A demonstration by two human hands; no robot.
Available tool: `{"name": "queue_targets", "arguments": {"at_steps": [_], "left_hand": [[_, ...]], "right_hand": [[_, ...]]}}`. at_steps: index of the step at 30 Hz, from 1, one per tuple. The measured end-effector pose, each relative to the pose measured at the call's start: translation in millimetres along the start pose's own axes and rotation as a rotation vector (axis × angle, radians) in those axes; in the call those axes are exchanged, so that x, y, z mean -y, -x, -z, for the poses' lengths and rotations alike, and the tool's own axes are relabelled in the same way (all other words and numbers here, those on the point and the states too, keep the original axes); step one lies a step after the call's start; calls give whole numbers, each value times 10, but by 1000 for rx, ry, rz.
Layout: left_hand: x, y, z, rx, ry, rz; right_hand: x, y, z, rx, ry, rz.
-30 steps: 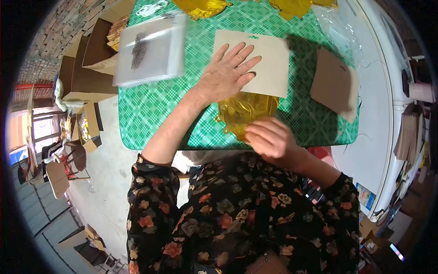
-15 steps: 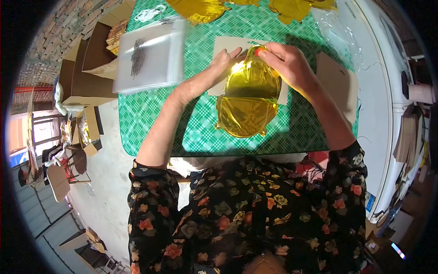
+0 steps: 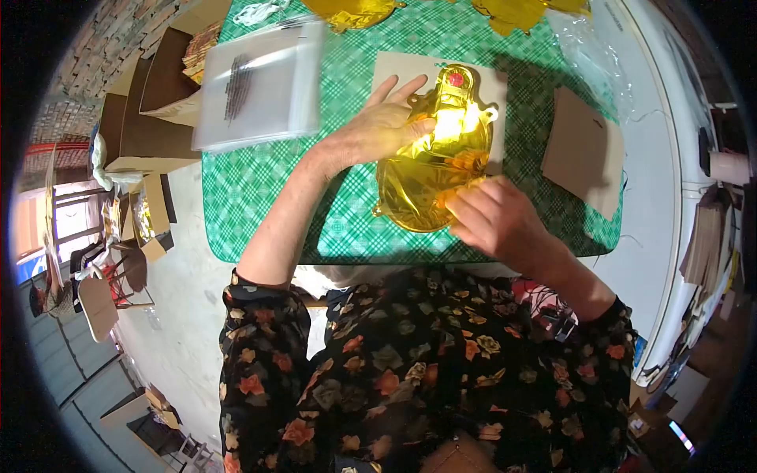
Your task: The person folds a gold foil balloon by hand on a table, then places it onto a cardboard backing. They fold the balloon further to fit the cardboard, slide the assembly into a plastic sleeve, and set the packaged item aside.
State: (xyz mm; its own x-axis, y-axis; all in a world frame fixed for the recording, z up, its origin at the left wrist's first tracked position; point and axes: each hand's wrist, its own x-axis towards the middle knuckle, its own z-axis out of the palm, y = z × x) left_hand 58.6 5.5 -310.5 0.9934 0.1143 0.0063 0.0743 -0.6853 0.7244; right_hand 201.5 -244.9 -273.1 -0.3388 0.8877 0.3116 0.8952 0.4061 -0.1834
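Observation:
A shiny gold foil piece (image 3: 426, 185) with a red spot at its top lies partly on a pale cardboard sheet (image 3: 497, 94) and partly on the green checked tablecloth. My left hand (image 3: 382, 130) rests on the foil's left side with its fingers spread and its thumb on the gold surface. At the lower right edge of the foil, my right hand (image 3: 485, 217) has its fingers bent together over the foil; whether they pinch it is hidden.
A stack of clear plastic bags (image 3: 264, 87) lies at the table's left, near open cardboard boxes (image 3: 126, 130). Brown card (image 3: 583, 150) is on the right, with crumpled clear plastic (image 3: 591, 51) behind. More gold foil (image 3: 355, 12) lies at the far edge.
My right hand has moved from the foil's top down to its lower right edge. The foil's folded upper part now lies opened out, and my left hand has come onto it.

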Motion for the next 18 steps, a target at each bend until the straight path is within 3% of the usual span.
{"name": "queue_targets", "arguments": {"at_steps": [5,10,13,16,18], "left_hand": [[24,-1,33,50,-101,36],[34,-6,-29,-39,-16,-30],[9,18,8,-6,33,-11],[33,14,29,29,46,-13],[-1,18,93,70,91,17]], "right_hand": [[72,22,-83,36,16,-6],[25,-144,-18,91,-35,-40],[-234,-151,-43,64,-58,46],[-248,-201,11,-53,-504,-482],[-294,-260,84,-29,-550,-609]]}}
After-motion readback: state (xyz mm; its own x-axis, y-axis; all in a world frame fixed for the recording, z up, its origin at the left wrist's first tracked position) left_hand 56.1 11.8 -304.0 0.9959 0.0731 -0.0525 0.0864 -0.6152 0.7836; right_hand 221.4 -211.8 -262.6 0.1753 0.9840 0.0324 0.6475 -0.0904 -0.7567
